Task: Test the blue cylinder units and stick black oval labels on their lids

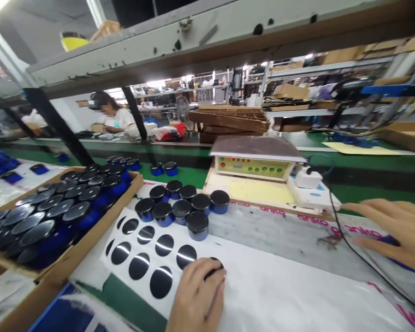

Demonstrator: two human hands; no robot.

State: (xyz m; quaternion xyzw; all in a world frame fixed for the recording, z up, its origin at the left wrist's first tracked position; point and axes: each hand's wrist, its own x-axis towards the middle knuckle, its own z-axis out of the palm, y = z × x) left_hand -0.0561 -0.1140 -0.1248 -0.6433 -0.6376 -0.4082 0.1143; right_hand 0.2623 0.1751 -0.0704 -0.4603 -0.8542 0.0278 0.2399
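Observation:
My left hand [198,293] rests at the front of a white sheet [263,281]. Its fingers are bent together around a black round sticker [212,266], partly hidden beneath them. More black round stickers [161,282] lie in rows on the sheet to its left. Just behind them stands a group of blue jars with black lids [198,223]. At the far right my right hand [401,230], blurred, has its fingers stretched apart. Something blue [389,240] shows below that palm, mostly covered; whether they touch I cannot tell.
A cardboard box [138,184] full of black-lidded blue jars stands at left. Behind the sheet is a control box [256,159] with a white plug adapter [307,177]; a black cable [349,242] runs down the right. An overhead shelf crosses above. A person [114,115] sits beyond the green bench.

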